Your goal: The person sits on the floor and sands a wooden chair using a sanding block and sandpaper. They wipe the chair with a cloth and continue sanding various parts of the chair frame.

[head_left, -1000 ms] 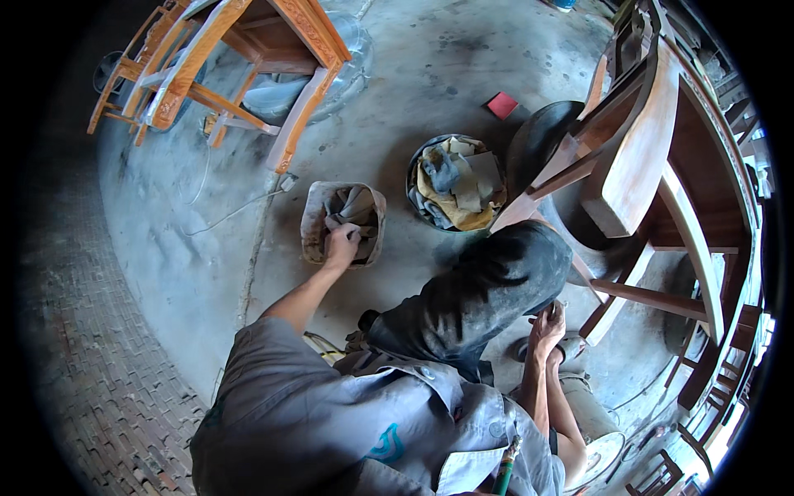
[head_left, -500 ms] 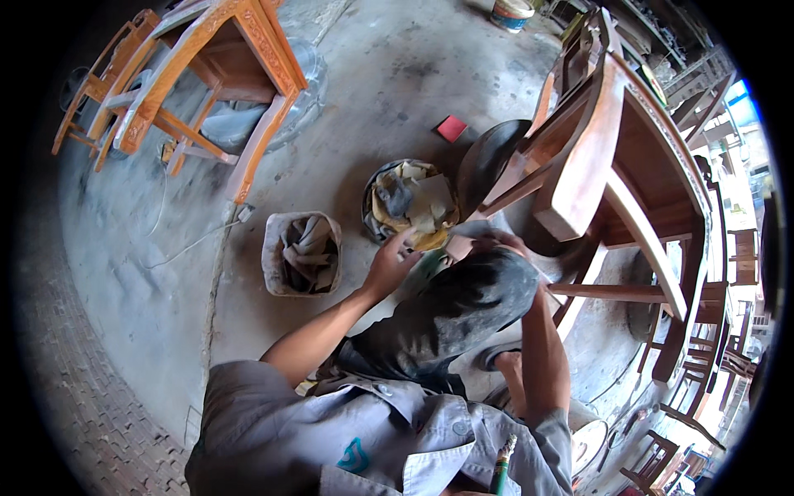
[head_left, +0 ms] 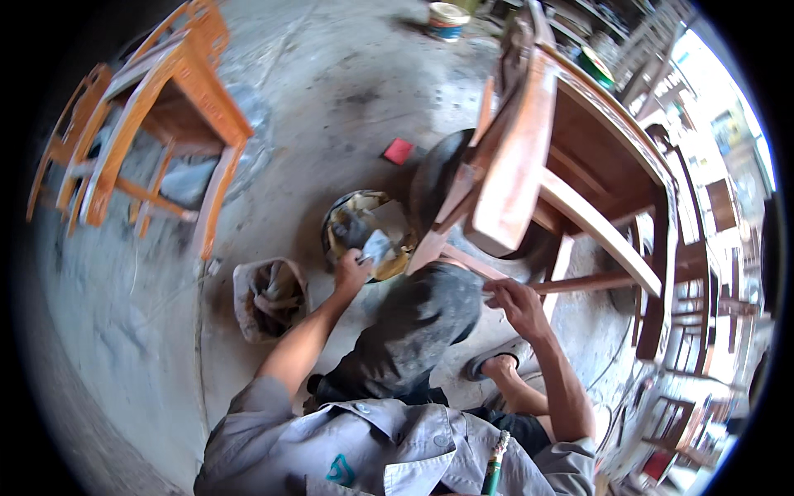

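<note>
My left hand (head_left: pixel 353 271) is closed on a pale grey-blue piece of sandpaper (head_left: pixel 377 245), over the near side of a round bucket (head_left: pixel 328 221) filled with yellowish and grey scraps. A reddish-brown wooden chair (head_left: pixel 510 190) lies tipped over on my right, its legs pointing toward me. My right hand (head_left: pixel 517 303), fingers curled, is at a thin rail (head_left: pixel 475 263) of this chair, just right of my bent knee. The rail seems to be in its grasp, though the fingertips are partly hidden.
A square white bucket (head_left: pixel 240 285) with crumpled cloth or paper stands left of the round one. A red square pad (head_left: pixel 398 151) lies on the floor. Orange wooden chairs (head_left: pixel 161 107) stand at far left, a paint bucket (head_left: pixel 447 21) at the back. More wooden furniture crowds the right.
The view has swung right. My left hand has moved over the round bucket and now holds a sandpaper piece. My right hand has moved from behind my knee to its right, at the rail.
</note>
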Action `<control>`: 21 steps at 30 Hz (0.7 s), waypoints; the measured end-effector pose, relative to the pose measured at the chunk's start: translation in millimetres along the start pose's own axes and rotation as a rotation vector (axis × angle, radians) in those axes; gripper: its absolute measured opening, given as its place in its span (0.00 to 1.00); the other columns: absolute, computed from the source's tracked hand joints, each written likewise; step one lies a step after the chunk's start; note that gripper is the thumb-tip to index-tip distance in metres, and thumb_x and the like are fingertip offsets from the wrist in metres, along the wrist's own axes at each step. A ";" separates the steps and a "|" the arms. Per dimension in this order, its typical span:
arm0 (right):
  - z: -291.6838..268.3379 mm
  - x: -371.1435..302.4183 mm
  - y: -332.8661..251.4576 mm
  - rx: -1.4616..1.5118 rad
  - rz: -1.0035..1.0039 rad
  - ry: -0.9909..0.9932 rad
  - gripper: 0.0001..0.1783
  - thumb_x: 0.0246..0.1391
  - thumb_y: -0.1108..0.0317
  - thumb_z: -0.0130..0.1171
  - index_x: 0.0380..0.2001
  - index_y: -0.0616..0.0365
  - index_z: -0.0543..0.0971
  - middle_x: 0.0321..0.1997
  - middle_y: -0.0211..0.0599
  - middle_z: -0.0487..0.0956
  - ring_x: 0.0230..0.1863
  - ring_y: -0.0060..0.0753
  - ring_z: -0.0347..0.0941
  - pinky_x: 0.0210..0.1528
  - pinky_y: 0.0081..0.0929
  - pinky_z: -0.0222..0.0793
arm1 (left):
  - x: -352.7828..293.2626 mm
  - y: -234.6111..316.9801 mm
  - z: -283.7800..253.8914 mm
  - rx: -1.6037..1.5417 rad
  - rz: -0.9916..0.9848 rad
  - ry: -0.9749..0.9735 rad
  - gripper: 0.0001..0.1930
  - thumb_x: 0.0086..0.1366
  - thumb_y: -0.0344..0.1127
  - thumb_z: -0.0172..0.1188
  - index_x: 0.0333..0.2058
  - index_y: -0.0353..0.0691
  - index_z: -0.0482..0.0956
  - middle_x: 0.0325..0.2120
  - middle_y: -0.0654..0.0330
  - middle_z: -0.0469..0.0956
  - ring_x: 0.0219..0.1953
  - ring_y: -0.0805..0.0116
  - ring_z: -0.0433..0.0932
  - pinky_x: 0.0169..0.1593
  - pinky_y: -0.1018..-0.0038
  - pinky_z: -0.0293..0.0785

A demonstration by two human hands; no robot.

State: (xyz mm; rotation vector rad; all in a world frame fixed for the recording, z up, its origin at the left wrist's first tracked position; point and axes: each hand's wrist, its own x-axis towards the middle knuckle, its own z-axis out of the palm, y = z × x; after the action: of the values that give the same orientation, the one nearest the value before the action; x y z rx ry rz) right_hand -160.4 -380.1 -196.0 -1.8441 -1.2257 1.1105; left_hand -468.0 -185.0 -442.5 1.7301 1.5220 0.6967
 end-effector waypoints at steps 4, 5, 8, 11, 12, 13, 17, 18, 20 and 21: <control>-29.5 -88.0 -72.1 -0.328 -0.270 0.429 0.11 0.54 0.79 0.66 0.41 0.63 0.80 0.34 0.44 0.83 0.36 0.42 0.83 0.40 0.34 0.79 | 22.1 -62.0 -0.5 0.172 -0.100 0.020 0.30 0.57 0.43 0.72 0.55 0.35 0.74 0.51 0.43 0.77 0.55 0.44 0.75 0.60 0.54 0.69; -38.6 -110.8 -75.7 -0.379 -0.458 0.603 0.13 0.53 0.77 0.68 0.42 0.60 0.80 0.35 0.41 0.82 0.35 0.39 0.81 0.40 0.36 0.77 | 20.8 -44.9 -2.1 0.317 -0.037 0.013 0.35 0.58 0.43 0.71 0.60 0.31 0.69 0.54 0.36 0.73 0.59 0.38 0.70 0.66 0.52 0.63; -30.1 -181.0 -98.6 -0.464 -0.832 1.070 0.12 0.54 0.79 0.65 0.38 0.49 0.80 0.37 0.23 0.80 0.41 0.40 0.73 0.49 0.43 0.72 | 24.5 -2.1 -24.9 0.248 0.146 -0.090 0.30 0.60 0.38 0.68 0.59 0.32 0.72 0.48 0.39 0.76 0.51 0.38 0.74 0.60 0.50 0.68; -21.9 -200.6 -101.5 -0.502 -1.317 1.352 0.15 0.53 0.69 0.71 0.41 0.40 0.79 0.40 0.15 0.80 0.41 0.31 0.72 0.55 0.39 0.66 | 5.6 30.5 -53.8 -0.225 0.244 0.040 0.20 0.71 0.30 0.54 0.60 0.29 0.72 0.52 0.48 0.77 0.53 0.58 0.77 0.58 0.64 0.73; -17.9 -200.6 -102.7 -0.489 -1.392 1.364 0.15 0.54 0.69 0.70 0.43 0.39 0.79 0.42 0.14 0.80 0.43 0.29 0.71 0.56 0.40 0.66 | -12.9 78.7 -72.8 -0.213 0.211 0.000 0.21 0.72 0.30 0.53 0.60 0.28 0.71 0.54 0.49 0.76 0.53 0.59 0.77 0.59 0.66 0.72; -14.0 -200.0 -107.4 -0.477 -1.471 1.369 0.16 0.55 0.69 0.69 0.45 0.38 0.78 0.44 0.13 0.80 0.44 0.27 0.70 0.57 0.41 0.66 | -20.6 98.8 -82.2 -0.283 0.208 0.006 0.20 0.73 0.30 0.52 0.61 0.28 0.71 0.54 0.50 0.76 0.53 0.60 0.76 0.59 0.66 0.71; -18.8 -155.0 -157.4 0.009 -2.530 0.926 0.14 0.55 0.69 0.69 0.41 0.37 0.79 0.42 0.11 0.78 0.49 0.23 0.67 0.54 0.37 0.62 | -62.9 188.0 -98.8 -0.361 0.397 -0.055 0.19 0.77 0.29 0.48 0.61 0.27 0.70 0.55 0.51 0.75 0.56 0.63 0.75 0.61 0.67 0.70; -23.3 -145.1 -162.4 0.027 -2.536 0.923 0.14 0.55 0.69 0.69 0.41 0.37 0.79 0.42 0.11 0.78 0.49 0.23 0.67 0.54 0.37 0.62 | -73.0 201.8 -101.2 -0.308 0.436 -0.047 0.18 0.77 0.29 0.47 0.61 0.27 0.70 0.55 0.51 0.76 0.56 0.62 0.75 0.61 0.67 0.70; -30.7 -134.3 -170.2 0.004 -2.455 1.129 0.12 0.56 0.69 0.67 0.40 0.35 0.79 0.43 0.11 0.77 0.49 0.22 0.66 0.53 0.34 0.61 | -89.0 231.4 -103.5 -0.199 0.525 -0.068 0.18 0.77 0.29 0.45 0.60 0.26 0.71 0.54 0.50 0.76 0.56 0.61 0.75 0.62 0.66 0.69; -32.7 -127.6 -172.1 0.015 -2.418 1.224 0.11 0.57 0.68 0.67 0.39 0.35 0.79 0.43 0.11 0.77 0.50 0.21 0.66 0.52 0.33 0.60 | -95.1 238.4 -106.4 -0.226 0.513 -0.064 0.17 0.77 0.29 0.46 0.58 0.25 0.73 0.54 0.48 0.76 0.57 0.59 0.75 0.63 0.65 0.69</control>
State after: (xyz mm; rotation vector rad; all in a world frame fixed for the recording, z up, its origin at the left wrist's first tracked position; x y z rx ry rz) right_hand -222.6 -441.2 2.4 0.1627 -1.2891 -1.1396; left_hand -424.1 -272.3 -182.4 1.9558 0.9127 1.0133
